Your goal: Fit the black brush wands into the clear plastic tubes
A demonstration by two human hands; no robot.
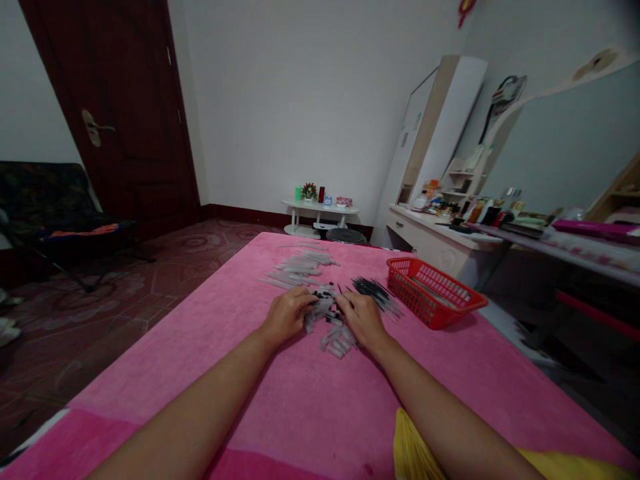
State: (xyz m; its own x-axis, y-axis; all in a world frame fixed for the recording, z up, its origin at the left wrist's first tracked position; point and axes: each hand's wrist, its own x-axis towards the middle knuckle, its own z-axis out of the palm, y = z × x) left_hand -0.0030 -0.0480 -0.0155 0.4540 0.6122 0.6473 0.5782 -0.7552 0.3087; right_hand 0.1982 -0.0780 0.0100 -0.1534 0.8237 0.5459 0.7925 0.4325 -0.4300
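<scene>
My left hand (290,313) is closed at the left side of a small pile of short black and clear pieces (327,303) that look like pen parts. What its fingers hold is hidden. Across the pile, my right hand (364,319) is closed, and a thin dark tip like a pen refill's shows at its fingertips. Short clear pieces like pen caps (339,342) lie between the wrists. Beyond my left hand are many clear, slender tubes like pen barrels (300,267). Thin dark refill-like sticks (373,290) are heaped beyond my right hand.
A red plastic basket (437,303) with thin pieces inside stands right of the sticks. Everything lies on a pink cloth (220,360). Yellow fabric (415,447) is under my right forearm. A dresser (425,233) is at the right, and a low white table (320,207) lies beyond.
</scene>
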